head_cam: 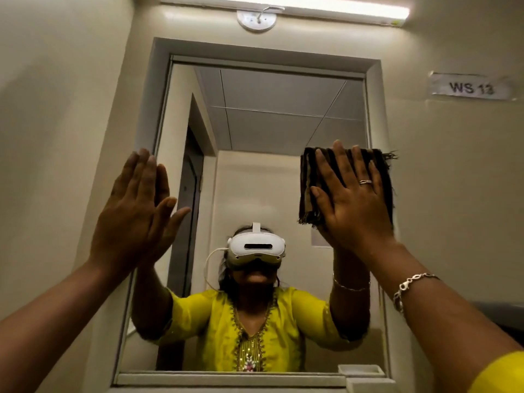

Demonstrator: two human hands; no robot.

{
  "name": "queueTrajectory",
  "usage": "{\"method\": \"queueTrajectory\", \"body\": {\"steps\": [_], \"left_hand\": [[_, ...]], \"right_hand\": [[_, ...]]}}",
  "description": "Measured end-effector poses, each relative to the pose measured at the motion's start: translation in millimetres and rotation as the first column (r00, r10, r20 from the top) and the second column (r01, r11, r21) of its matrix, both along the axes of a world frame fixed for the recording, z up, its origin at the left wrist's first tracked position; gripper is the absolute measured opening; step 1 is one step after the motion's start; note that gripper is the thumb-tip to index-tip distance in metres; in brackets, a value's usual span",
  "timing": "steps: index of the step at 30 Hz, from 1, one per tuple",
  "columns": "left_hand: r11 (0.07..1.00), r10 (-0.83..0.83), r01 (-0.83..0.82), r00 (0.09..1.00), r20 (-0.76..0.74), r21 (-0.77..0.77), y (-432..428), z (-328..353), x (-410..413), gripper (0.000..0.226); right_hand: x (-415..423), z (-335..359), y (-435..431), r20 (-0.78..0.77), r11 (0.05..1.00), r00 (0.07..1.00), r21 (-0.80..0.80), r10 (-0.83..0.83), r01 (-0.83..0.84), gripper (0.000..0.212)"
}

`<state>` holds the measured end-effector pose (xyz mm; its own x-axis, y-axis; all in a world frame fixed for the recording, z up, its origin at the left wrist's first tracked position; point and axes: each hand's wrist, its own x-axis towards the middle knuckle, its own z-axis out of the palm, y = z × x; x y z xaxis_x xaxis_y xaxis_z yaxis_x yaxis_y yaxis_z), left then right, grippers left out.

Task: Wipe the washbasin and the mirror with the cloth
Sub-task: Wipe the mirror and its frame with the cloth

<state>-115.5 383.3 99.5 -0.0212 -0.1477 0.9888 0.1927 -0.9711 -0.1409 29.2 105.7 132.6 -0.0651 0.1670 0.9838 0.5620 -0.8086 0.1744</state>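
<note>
Cloth (pixel 347 185) lies flat under the open right hand (pixel 351 199) at the mirror's (pixel 269 131) right edge; left hand (pixel 133 211) flat, empty, at its left edge.

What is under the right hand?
The folded dark cloth lies under the right hand, pressed flat against the mirror near its right edge. The glass behind the cloth is covered, so its state cannot be seen.

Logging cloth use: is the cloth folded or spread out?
Folded: the cloth is a thick, layered pad under the flat right hand on the mirror.
</note>
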Motion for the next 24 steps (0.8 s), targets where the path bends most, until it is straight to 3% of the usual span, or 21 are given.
{"method": "queueTrajectory", "body": {"steps": [4, 14, 24], "left_hand": [[1.0, -0.002, 0.002, 1.0, 0.008, -0.016, 1, 0, 1, 0.086], [0.992, -0.116, 0.117, 0.993, 0.017, -0.047, -3, -2, 1, 0.091], [0.995, -0.101, 0.101, 0.993, 0.057, -0.006, 10, -9, 5, 0.077]], "right_hand": [[6, 1, -10, 0.0, 0.999, 0.999, 0.024, -0.033, 0.033, 0.058], [-3, -14, 20, -0.047, 0.962, 0.998, 0.273, 0.032, -0.018, 0.059], [-41, -27, 93, -0.017, 0.971, 0.998, 0.235, 0.057, -0.052, 0.058]]}}
